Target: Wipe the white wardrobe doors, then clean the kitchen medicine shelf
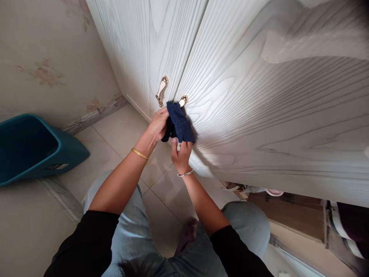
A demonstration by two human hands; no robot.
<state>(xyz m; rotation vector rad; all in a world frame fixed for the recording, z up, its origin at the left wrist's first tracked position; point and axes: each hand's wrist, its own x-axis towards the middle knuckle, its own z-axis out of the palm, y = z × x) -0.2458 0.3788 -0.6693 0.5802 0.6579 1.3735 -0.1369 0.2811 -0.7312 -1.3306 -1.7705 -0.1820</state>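
A dark blue cloth (181,124), with a blacker part low on its left side, hangs bunched in front of the cabinet doors. My left hand (158,124) is closed on its upper left side, the fingertips partly hidden behind the fabric. From below, my right hand (182,154) grips the cloth's bottom edge, thumb up and the other fingers partly covered. Just behind the fabric is the right door handle (183,100), its lower part hidden by the cloth. The left door handle (162,91), white with ornate metal ends, shows in full.
The pale wood-grain cabinet doors (245,115) fill the upper right. A teal bin (72,148) stands at the left by the flowered wall (37,38). At the lower right are a cardboard box (288,215) and other items. Light tiles (161,192) cover the floor.
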